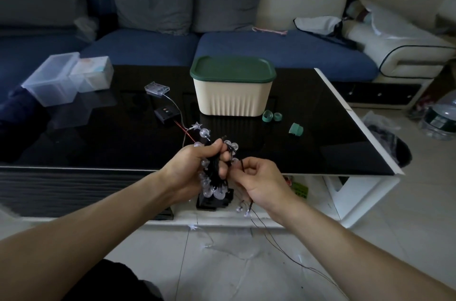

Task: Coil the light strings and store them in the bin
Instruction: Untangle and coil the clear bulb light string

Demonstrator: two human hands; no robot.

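Both hands meet above the glossy black table's (320,128) front edge: the left hand (195,167) grips a bundled black-wire light string (217,177) with clear round bulbs, while the right hand (259,177) pinches its thin trailing wire. Behind them stands a ribbed cream bin (233,98), its smooth green lid (232,67) on.

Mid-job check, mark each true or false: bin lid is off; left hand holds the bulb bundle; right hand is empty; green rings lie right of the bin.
1. The bin has its lid off. False: the green lid sits on it.
2. The left hand grips the coiled bulb string. True.
3. The right hand is empty. False: it pinches the black wire.
4. Green rings lie on the table right of the bin. True.
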